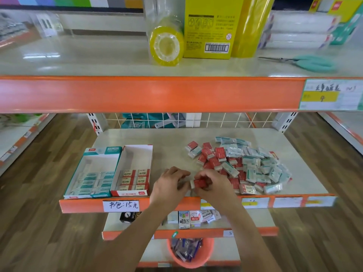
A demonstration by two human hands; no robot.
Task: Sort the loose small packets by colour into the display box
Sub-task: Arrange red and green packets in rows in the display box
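Right hand (212, 183) pinches small red paper packets (200, 183); left hand (170, 184) steadies them; red-trimmed cardboard display box (135, 154) lies frame-left.

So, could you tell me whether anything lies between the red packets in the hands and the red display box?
Nothing visible does. Both hands, left hand and right hand, hold the red packets just right of the red display box; only bare shelf lies between, and the box's far part is open.
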